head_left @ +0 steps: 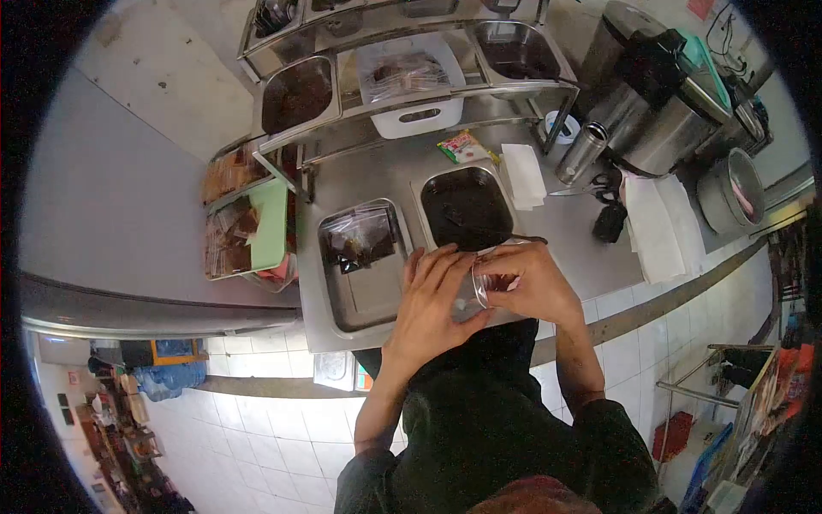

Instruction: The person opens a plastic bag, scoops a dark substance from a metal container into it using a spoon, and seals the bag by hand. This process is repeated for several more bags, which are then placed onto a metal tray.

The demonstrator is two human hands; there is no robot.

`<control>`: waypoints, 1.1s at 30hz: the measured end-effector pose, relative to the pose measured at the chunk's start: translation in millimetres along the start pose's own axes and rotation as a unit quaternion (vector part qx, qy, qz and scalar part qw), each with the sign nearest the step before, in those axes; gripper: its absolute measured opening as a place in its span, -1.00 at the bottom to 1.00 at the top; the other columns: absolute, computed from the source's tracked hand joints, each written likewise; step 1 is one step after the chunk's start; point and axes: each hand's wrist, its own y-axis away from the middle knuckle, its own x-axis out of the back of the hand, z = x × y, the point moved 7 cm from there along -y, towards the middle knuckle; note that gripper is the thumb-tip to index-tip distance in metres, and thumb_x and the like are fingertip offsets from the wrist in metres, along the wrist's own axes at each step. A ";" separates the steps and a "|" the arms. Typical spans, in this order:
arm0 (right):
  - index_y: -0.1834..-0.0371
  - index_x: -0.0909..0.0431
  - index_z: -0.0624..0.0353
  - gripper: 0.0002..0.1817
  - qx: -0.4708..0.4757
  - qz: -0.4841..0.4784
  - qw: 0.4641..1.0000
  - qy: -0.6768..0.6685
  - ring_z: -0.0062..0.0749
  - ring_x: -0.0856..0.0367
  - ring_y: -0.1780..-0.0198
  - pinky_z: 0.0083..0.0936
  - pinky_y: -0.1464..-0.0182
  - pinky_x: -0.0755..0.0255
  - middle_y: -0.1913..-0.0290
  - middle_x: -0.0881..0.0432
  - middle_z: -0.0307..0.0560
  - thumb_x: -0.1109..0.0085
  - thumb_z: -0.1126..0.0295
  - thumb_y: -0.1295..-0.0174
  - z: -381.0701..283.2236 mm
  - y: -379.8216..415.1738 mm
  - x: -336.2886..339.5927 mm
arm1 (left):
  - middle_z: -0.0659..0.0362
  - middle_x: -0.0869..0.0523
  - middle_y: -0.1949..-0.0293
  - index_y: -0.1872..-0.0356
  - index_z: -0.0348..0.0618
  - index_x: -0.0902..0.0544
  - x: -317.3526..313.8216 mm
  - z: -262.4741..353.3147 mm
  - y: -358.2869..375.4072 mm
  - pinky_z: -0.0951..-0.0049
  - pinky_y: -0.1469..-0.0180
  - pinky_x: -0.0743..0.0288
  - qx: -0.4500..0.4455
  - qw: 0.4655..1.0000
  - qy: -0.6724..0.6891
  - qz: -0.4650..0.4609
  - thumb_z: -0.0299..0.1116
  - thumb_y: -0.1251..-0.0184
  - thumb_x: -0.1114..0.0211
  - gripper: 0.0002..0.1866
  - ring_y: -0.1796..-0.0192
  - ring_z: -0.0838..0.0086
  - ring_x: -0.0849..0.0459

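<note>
My right hand (535, 283) curls its fingers around a small clear, shiny piece (481, 287) at the counter's front edge; whether it is a bag or a cup I cannot make out. My left hand (435, 300) is beside it, palm down with fingers spread, its fingertips close to the shiny piece. Behind both hands a metal pan (467, 206) holds dark contents, with a handle sticking out at its right. To the left, a metal tray (364, 304) holds flat clear packets with dark contents (364, 236).
A raised rack (377, 107) with metal pans and a white basket (419, 120) stands behind. On the right are a steel flask (584, 152), scissors (586, 187), white paper (659, 227) and large steel pots (664, 128). A green tray (272, 227) of packets is at left.
</note>
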 end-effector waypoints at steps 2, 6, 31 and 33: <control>0.15 -0.76 0.24 -0.66 -0.009 -0.014 1.000 -0.009 -0.01 -0.76 0.09 -0.23 0.02 -0.59 0.14 -0.78 0.08 -0.52 0.38 0.03 -1.1 -1.3 -2.9 | 0.02 -0.63 -0.22 -0.22 -0.17 -0.60 -2.3 -5.5 4.4 -0.10 -0.44 -0.27 -0.008 1.000 0.001 0.024 -0.27 0.15 -0.63 -0.24 -0.36 0.05 -0.51; 0.21 -0.73 0.26 -0.71 -0.031 0.076 0.997 0.010 0.03 -0.74 0.13 -0.19 0.03 -0.56 0.19 -0.77 0.05 -0.50 0.32 -0.07 -1.1 -5.1 14.2 | 0.01 -0.65 -0.16 -0.17 -0.19 -0.65 5.2 -15.9 11.7 0.04 -0.33 -0.42 0.022 0.997 0.023 0.076 -0.27 0.18 -0.68 -0.26 -0.24 0.06 -0.58; 0.34 -0.71 0.28 -0.90 -0.070 0.000 0.989 0.129 -0.26 -0.68 0.30 -0.36 0.21 -0.50 0.35 -0.73 -0.03 -0.31 0.56 -0.06 100.5 -18.0 51.3 | -0.03 -0.73 -0.11 -0.15 -0.23 -0.65 35.8 -63.2 40.9 0.18 -0.16 -0.61 0.153 0.971 0.027 0.182 -0.34 0.10 -0.69 -0.32 -0.13 0.06 -0.73; 0.32 -0.74 0.29 -0.90 -0.112 -0.007 0.992 0.064 -0.41 -0.69 0.32 -0.44 0.19 -0.51 0.37 -0.75 -0.07 -0.34 0.53 -0.11 127.9 -10.3 55.0 | -0.03 -0.73 -0.10 -0.15 -0.23 -0.65 34.4 -64.7 38.5 0.18 -0.16 -0.61 0.150 0.971 0.029 0.182 -0.34 0.10 -0.69 -0.33 -0.13 0.07 -0.73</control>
